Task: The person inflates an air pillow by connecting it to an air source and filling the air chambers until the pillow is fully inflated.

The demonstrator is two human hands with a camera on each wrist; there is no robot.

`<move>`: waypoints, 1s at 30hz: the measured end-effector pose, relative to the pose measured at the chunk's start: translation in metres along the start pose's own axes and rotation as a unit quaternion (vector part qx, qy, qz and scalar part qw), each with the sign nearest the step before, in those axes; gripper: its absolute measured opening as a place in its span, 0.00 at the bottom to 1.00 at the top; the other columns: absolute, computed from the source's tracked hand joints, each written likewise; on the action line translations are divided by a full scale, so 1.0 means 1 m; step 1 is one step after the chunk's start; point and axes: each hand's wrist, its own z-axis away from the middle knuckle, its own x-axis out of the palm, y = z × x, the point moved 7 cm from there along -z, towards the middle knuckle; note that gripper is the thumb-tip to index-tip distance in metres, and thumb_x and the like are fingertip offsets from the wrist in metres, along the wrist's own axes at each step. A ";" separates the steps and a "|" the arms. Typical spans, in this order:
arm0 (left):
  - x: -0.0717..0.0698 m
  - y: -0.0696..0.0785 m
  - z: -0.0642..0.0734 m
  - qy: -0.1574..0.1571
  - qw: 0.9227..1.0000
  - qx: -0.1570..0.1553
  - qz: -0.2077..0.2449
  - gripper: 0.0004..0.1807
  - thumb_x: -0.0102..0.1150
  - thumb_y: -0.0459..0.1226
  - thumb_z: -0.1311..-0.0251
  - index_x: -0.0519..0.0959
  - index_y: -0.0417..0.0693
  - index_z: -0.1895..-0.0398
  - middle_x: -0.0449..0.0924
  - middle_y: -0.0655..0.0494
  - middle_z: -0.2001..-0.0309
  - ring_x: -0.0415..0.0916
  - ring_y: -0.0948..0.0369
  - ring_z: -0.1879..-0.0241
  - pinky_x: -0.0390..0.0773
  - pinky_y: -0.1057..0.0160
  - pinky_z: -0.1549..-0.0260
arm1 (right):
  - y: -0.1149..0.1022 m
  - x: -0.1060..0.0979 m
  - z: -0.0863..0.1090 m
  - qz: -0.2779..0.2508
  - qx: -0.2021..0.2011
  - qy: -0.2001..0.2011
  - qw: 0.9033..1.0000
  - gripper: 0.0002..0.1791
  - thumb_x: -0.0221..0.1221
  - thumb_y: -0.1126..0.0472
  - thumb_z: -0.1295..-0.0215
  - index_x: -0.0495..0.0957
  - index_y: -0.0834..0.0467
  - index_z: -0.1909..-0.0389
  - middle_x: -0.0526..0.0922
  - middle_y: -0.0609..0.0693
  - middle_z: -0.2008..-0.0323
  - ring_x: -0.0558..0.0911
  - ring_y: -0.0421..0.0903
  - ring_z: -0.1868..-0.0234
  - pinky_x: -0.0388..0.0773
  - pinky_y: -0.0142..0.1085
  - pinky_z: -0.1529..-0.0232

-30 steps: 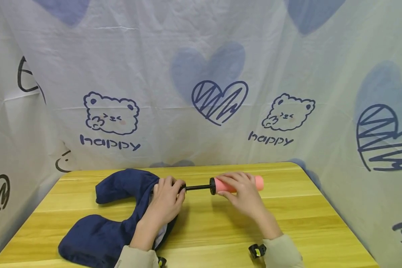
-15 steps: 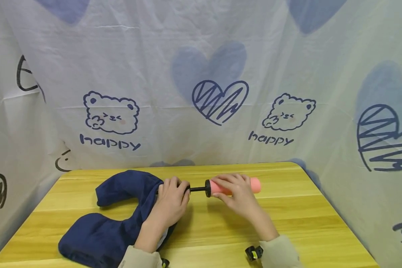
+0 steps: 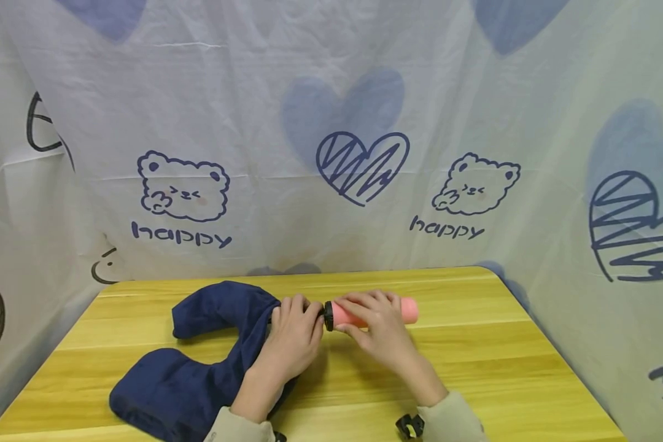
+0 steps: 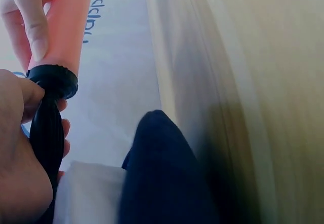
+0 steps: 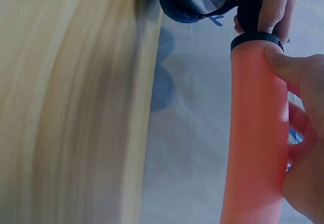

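Pale cloth [image 3: 254,92] printed with hearts, bear faces and the word "happy" hangs beyond the navy pillow [image 3: 166,380], which serves as the reference point. Wood-grained tabletop [image 3: 503,356] lies beneath the pillow and extends to its right. The pillow is U-shaped, its two arms pointing to your left; whitish material [image 4: 91,191] shows along its outer curve. Your left hand [image 3: 293,334] is at the right side of the pillow's curve, fingers and thumb curled around a black handle [image 4: 46,133]; the hand hides where the handle's far end meets the pillow. To the right of the pillow, beyond your left hand, lies a pink cylinder [image 3: 409,310] with a black collar [image 3: 328,315] on its pillow-facing end, close up to the handle. Your right hand [image 3: 383,328], farther from the pillow than the left, grips this cylinder, thumb and fingers parted by its width. Beige sleeves [image 3: 453,420] cover both forearms, nearer you than the pillow's curve.
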 end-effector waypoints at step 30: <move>-0.018 -0.035 0.001 0.003 1.000 -0.028 0.008 0.10 0.54 0.39 0.22 0.81 0.49 0.47 0.70 0.50 0.53 0.61 0.50 0.56 0.60 0.50 0.55 | 0.052 -0.022 0.009 -0.032 0.076 -0.032 0.996 0.26 0.78 0.57 0.45 0.87 0.53 0.44 0.86 0.50 0.44 0.80 0.56 0.42 0.61 0.63 0.37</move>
